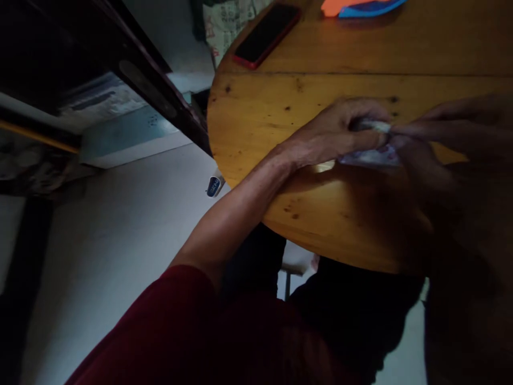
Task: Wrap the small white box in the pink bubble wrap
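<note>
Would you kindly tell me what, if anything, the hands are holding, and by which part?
The left hand holds what seems a pale packet across its middle. The right hand is at its right-hand end; blur hides whether it pinches.

This is looking like a home, with a round wooden table (256, 123) standing on a pale floor (120, 230) and holding a phone (267, 35).

A dark red top (160, 321) with a short left sleeve (186, 280), and black trousers (352, 305).
</note>
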The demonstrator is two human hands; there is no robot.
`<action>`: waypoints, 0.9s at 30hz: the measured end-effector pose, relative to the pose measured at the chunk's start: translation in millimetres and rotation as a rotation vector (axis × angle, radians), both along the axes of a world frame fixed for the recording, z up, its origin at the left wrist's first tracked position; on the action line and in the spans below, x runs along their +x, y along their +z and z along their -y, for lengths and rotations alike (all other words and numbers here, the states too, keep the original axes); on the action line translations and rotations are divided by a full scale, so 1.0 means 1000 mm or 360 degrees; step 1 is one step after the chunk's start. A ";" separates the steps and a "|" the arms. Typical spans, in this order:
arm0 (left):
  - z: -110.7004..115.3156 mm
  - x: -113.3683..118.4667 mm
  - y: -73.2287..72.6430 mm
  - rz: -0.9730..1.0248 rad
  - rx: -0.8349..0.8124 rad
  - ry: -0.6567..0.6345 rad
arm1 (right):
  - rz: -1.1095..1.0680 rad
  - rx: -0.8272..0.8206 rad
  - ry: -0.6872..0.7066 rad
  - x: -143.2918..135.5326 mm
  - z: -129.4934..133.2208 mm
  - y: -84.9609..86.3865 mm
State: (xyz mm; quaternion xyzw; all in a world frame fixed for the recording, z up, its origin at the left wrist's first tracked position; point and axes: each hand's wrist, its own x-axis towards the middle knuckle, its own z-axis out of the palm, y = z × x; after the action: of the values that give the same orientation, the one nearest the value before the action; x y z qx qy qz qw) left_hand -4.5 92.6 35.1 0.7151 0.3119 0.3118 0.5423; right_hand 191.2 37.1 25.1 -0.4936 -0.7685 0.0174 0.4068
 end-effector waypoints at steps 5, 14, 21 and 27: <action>0.003 -0.004 -0.003 0.0098 -0.0093 0.0014 | 0.0121 0.0061 -0.0104 -0.009 0.003 0.005; 0.000 -0.005 -0.009 0.0049 -0.0169 0.0075 | 0.0193 0.0156 -0.0091 -0.014 0.003 0.004; -0.002 -0.011 -0.006 -0.0033 -0.0129 -0.0028 | 0.0365 0.0215 -0.0107 -0.016 0.001 0.003; -0.001 -0.008 -0.003 -0.0083 -0.0211 0.0114 | 0.0513 0.0230 -0.0080 -0.015 0.003 0.005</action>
State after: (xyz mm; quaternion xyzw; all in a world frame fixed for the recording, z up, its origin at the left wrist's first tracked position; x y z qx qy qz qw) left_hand -12.3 94.0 31.8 0.6739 0.3712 0.2908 0.5687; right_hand 176.3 34.1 30.0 -0.4785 -0.8104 -0.1275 0.3131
